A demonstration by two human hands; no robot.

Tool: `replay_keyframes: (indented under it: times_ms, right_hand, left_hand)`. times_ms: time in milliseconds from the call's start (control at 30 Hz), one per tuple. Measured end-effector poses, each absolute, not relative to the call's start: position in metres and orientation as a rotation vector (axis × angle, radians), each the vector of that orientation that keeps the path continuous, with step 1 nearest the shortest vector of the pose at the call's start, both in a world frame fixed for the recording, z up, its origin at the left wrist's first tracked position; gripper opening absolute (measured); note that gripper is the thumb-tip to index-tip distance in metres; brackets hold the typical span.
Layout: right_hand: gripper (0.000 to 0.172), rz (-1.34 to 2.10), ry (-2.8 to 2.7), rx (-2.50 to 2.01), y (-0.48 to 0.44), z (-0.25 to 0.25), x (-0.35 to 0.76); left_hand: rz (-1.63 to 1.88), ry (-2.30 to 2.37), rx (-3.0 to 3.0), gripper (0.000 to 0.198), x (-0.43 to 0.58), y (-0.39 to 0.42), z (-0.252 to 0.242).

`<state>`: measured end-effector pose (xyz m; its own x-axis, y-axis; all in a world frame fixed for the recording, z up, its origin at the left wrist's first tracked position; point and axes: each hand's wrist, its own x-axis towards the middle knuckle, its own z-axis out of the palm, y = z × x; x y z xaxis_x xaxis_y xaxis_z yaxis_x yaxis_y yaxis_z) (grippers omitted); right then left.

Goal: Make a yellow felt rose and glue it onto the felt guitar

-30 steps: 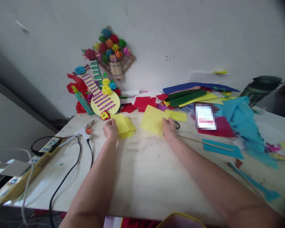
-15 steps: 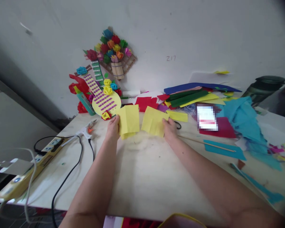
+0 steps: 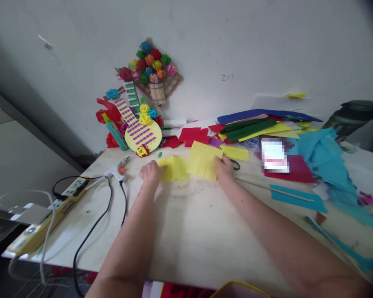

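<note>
Left hand (image 3: 151,171): fingers at outer edge of left yellow sheet (image 3: 175,169), grip I cannot tell | right hand (image 3: 225,169): fingers pinch right yellow sheet (image 3: 203,160) | sheets between hands, over counter (image 3: 186,236), inner edges close

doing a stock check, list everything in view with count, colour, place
Yellow paper pieces: three, yellow, centre
Black loop: one, black, centre right
Hot glue gun: one, white, left
Power strip: one, yellow, left
Cables: several, black, white, left
Glue bottle: one, teal, rear left
Paper guitar: one, yellow, rear left
Flower basket: one, multicoloured, rear left
Paper pile: many, mixed colours, rear
Crumpled paper: some, light blue, right
Pixelated item: one, white, right
Blue paper strips: two, blue, right
Stick: one, tan, across one strip
Bottle: one, dark, far right
Table: one, pale, beneath
Wall: one, whitish, behind
Left hand: one, at yellow paper
Right hand: one, holding yellow paper
</note>
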<state>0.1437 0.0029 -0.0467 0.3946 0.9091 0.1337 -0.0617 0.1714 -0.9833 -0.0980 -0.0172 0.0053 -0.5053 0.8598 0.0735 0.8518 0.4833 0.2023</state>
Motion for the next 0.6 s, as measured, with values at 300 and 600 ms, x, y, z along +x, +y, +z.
replay_keyframes:
  times_ms: [300, 600]
  right_hand:
    - [0.030, 0.855, -0.923, -1.192, 0.005, -0.049, 0.144]
    - [0.027, 0.808, -0.969, -1.169, 0.009, -0.054, 0.143]
  left_hand:
    - [0.793, 2.507, 1.374, 0.018, -0.100, -0.011, -0.003]
    - [1.366, 2.603, 1.001, 0.020, -0.121, -0.015, -0.002]
